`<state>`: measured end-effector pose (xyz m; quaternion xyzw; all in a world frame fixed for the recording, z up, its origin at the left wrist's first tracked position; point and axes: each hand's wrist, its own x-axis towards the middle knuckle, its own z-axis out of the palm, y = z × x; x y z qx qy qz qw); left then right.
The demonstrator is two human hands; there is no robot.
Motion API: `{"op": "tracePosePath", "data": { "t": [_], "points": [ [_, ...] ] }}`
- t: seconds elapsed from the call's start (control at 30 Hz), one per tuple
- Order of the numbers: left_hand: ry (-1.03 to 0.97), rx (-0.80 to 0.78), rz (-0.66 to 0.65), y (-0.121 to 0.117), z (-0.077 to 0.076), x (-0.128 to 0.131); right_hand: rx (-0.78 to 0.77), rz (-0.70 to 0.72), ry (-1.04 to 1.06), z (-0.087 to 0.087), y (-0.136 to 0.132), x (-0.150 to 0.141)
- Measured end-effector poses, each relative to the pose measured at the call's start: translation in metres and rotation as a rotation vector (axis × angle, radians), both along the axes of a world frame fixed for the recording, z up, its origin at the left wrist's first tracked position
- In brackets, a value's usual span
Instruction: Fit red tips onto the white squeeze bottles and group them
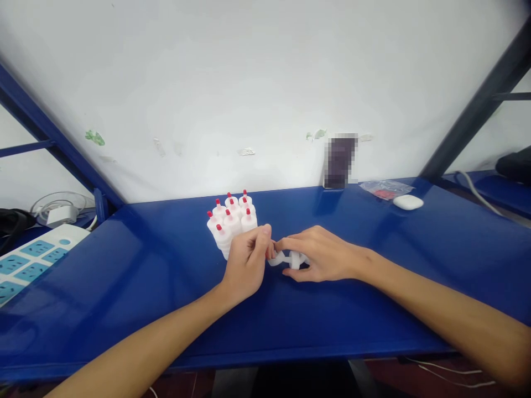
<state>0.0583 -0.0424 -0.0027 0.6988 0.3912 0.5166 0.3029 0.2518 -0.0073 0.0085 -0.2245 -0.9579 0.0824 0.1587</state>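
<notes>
Several small white bottles with red caps stand bunched together on the blue table. My left hand is just in front of them, fingers pinched on the red-tipped end of a small white bottle lying sideways. My right hand holds the other end of that bottle, fingers curled round its white body near the table surface. The two hands meet at the bottle.
A white and blue power strip lies at the left edge. At the back right are a clear bag with red parts, a white oval case and a dark phone leaning on the white wall. Blue frame bars slope on both sides.
</notes>
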Motion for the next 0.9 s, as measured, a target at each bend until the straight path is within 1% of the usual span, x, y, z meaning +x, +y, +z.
{"op": "tracePosePath", "data": {
  "t": [0.17,0.3,0.43,0.57,0.7,0.8,0.9],
  "points": [
    [0.288,0.172,0.031,-0.0019,-0.0048,-0.0023,-0.046,-0.011,-0.066,0.0041,-0.0009,0.0017],
    [0.412,0.315,0.026,-0.0035,-0.0049,-0.0010,-0.048,-0.037,-0.093,0.0051,-0.0020,0.0006],
    [0.434,0.425,0.032,-0.0040,-0.0054,-0.0010,-0.075,-0.059,-0.042,0.0047,-0.0004,0.0017],
    [0.410,0.535,0.056,-0.0048,-0.0024,-0.0026,-0.057,-0.067,0.066,0.0038,0.0026,0.0057],
    [0.426,0.653,0.056,-0.0038,0.0016,-0.0047,-0.069,-0.041,0.178,0.0030,0.0025,0.0077],
    [0.476,0.693,0.066,-0.0009,0.0019,-0.0069,-0.105,-0.019,0.240,0.0032,-0.0006,0.0063],
    [0.531,0.700,0.090,0.0013,0.0015,-0.0087,-0.141,0.000,0.273,0.0039,-0.0040,0.0046]
  ]
}}
